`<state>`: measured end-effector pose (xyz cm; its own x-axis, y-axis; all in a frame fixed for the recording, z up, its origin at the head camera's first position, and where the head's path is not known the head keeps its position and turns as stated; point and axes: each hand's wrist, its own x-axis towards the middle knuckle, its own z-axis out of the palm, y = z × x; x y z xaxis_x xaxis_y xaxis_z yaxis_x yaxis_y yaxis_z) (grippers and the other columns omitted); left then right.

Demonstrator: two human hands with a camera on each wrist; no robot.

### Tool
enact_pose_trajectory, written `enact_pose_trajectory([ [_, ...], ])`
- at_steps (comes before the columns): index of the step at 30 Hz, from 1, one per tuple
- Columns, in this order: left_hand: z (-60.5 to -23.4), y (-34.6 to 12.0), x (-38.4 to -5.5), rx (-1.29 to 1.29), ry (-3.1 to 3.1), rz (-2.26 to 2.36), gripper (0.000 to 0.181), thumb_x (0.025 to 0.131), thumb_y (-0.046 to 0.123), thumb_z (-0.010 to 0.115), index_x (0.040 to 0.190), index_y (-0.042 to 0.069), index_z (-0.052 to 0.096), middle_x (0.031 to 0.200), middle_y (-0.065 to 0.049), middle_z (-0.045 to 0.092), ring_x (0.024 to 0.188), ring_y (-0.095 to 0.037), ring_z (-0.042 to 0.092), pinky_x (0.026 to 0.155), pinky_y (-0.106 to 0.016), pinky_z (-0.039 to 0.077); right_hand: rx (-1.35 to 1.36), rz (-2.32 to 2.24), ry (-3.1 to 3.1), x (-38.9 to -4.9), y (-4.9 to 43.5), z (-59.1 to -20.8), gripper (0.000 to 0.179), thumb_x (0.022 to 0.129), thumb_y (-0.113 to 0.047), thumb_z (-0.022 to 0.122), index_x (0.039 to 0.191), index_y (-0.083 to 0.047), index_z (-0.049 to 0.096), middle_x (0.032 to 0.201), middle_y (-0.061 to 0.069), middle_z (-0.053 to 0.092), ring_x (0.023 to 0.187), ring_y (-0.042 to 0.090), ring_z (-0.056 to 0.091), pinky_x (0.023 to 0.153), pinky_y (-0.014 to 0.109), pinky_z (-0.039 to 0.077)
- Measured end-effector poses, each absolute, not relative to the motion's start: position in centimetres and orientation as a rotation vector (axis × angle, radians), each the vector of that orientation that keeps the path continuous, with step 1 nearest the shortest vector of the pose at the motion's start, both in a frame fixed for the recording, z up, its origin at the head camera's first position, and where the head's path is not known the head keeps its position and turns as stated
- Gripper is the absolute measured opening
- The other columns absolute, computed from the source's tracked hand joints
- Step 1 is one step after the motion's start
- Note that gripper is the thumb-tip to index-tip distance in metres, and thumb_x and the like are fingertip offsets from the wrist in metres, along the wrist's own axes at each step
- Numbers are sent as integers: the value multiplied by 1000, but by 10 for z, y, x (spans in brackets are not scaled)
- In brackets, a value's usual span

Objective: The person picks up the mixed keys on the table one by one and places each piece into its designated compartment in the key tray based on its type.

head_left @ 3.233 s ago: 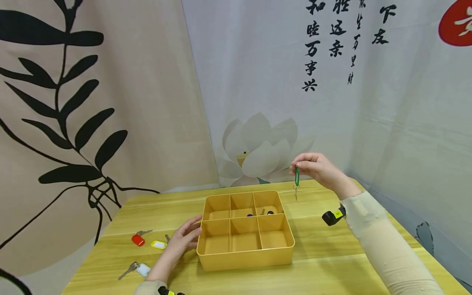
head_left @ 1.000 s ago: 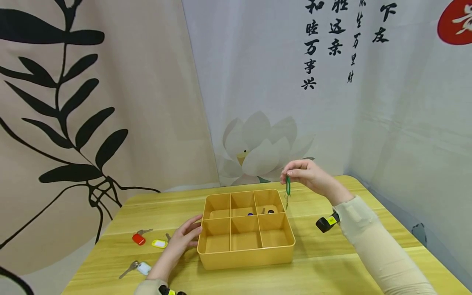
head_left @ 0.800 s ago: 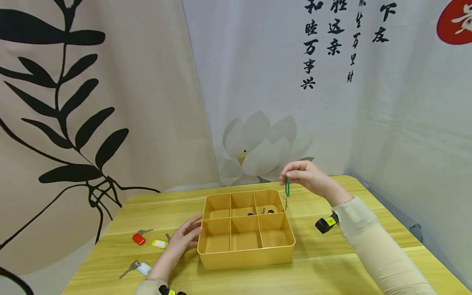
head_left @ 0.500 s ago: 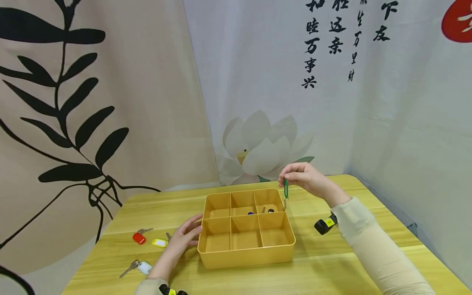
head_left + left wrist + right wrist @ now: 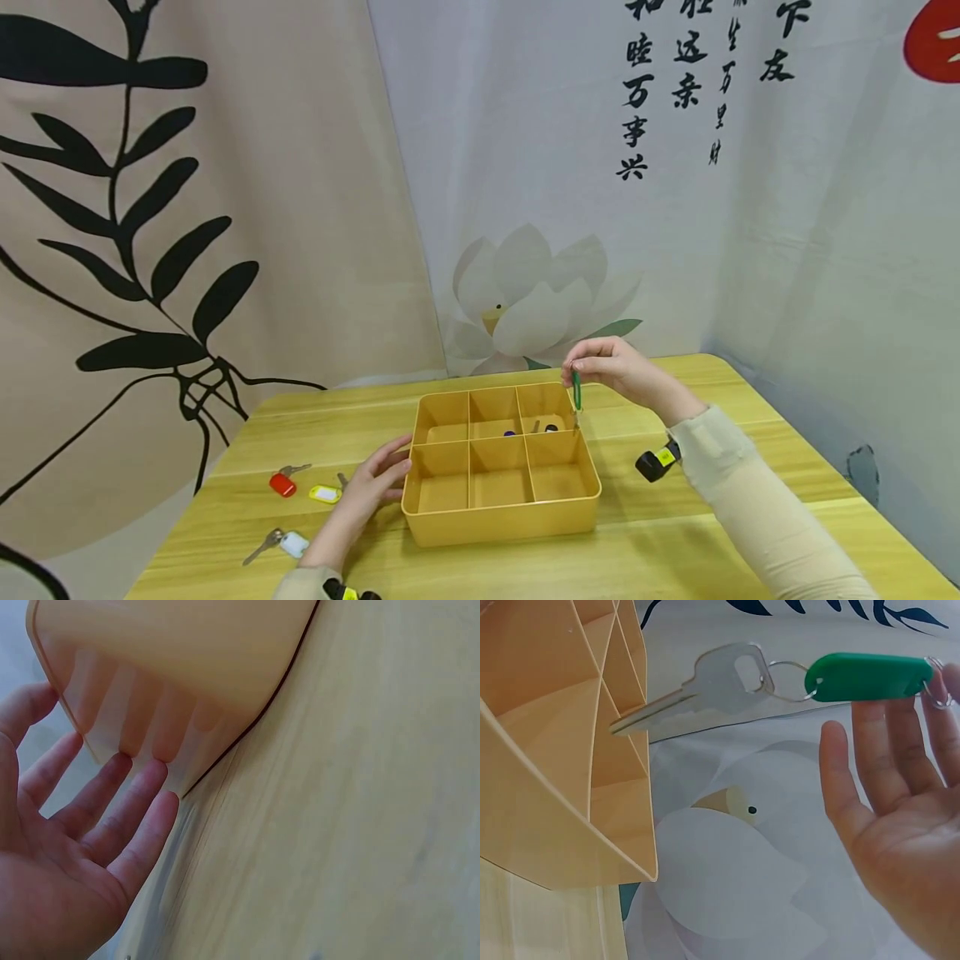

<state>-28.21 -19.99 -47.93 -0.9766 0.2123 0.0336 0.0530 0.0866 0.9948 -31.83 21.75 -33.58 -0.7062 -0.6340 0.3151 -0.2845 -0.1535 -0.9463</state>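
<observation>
A yellow box [image 5: 501, 525] with several compartments stands on the table. My left hand [image 5: 363, 493] touches its left wall; in the left wrist view the straight, spread fingertips meet the wall [image 5: 187, 652]. By the ring at the end of its green key tag [image 5: 870, 676], my right hand [image 5: 624, 375] pinches a key. The silver key [image 5: 731, 679] hangs from the tag's other end, at the right rim of the back right compartment in the head view. Inside that compartment lie a small key and a dark tag [image 5: 551, 428]. A blue piece [image 5: 509, 433] shows in the back middle one.
Left of the box, on the wooden table [image 5: 675, 517], lie keys with a red tag [image 5: 282, 485], a yellow tag [image 5: 325, 494] and a white tag [image 5: 293, 545]. A printed curtain [image 5: 330, 208] hangs behind the table.
My right hand has moved left and down, bringing the green-tagged key from beside the box to its back right rim. The left hand stays at the box wall.
</observation>
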Motion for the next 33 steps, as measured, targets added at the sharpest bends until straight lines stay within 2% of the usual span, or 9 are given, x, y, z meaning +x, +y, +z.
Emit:
enact_pose_trajectory([
  [6,-480,-201,-283,262,2243,2016,54,97,22,62,146,10,44,139,-23,48,118,-34,54,81,-40,55,-1036,-1929,1877,-316,217,-337,17,98,-6,53,98,-8,70,95,7,69,89,21,66,89,37,51],
  [12,-480,-201,-281,285,2220,2015,55,97,21,61,147,9,42,141,-25,46,120,-37,52,83,-41,55,-1039,-1910,1894,-315,217,-340,18,99,-6,53,99,-8,70,95,6,69,89,23,66,90,38,51],
  [19,-483,-202,-281,258,2241,2020,53,96,23,62,145,12,46,139,-22,49,117,-35,55,80,-40,55,-1048,-1902,1902,-315,217,-342,19,99,-5,52,99,-8,70,95,5,69,89,23,66,90,38,51],
  [27,-483,-204,-282,258,2252,1998,56,96,26,63,146,11,44,139,-22,49,116,-34,56,81,-41,55,-1052,-1902,1902,-314,219,-343,18,99,-4,51,100,-6,70,96,6,69,90,29,66,90,39,51],
  [33,-482,-204,-281,242,2235,2008,55,96,25,63,146,12,45,139,-21,49,116,-33,56,81,-41,55,-1050,-1891,1908,-314,218,-345,18,99,-6,52,100,-7,70,95,7,69,90,24,65,89,38,51],
])
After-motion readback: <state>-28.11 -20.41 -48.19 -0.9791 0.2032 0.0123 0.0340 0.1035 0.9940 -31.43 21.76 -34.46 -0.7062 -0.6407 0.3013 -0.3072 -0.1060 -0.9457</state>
